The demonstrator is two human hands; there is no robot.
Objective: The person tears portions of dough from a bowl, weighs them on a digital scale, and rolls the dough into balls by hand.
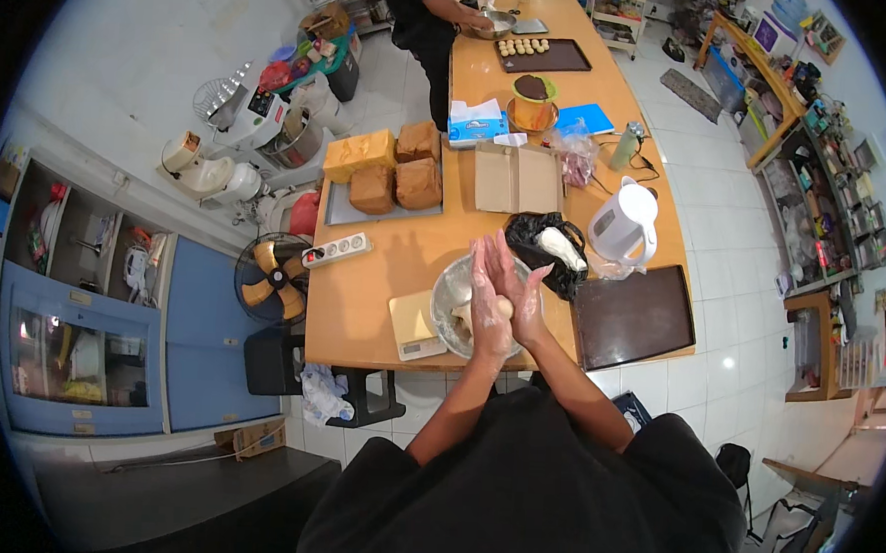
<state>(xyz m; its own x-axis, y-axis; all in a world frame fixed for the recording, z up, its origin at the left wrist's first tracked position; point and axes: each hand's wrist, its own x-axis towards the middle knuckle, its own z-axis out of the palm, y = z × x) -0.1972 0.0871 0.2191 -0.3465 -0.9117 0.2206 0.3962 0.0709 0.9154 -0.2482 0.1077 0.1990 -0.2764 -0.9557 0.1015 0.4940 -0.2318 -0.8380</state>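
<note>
Both my hands are floury and come together over a metal bowl (pixel 444 285). A small pale ball of dough (pixel 504 307) sits between my palms. My left hand (pixel 487 309) presses on it from one side, fingers stretched away from me. From the other side my right hand (pixel 524 303) cups it, its thumb sticking out to the right. More dough (pixel 463 319) lies in the bowl, partly hidden by my left wrist. Against the bowl's left side stands a kitchen scale (pixel 415 325).
Right of the bowl are a dark baking tray (pixel 633 319), a white electric kettle (pixel 623 223) and a black plastic bag (pixel 561 273). Bread loaves (pixel 372 190) and a power strip (pixel 336 250) lie left. Across the table, another person (pixel 426 25) handles a bowl near a tray of dough balls (pixel 545 57).
</note>
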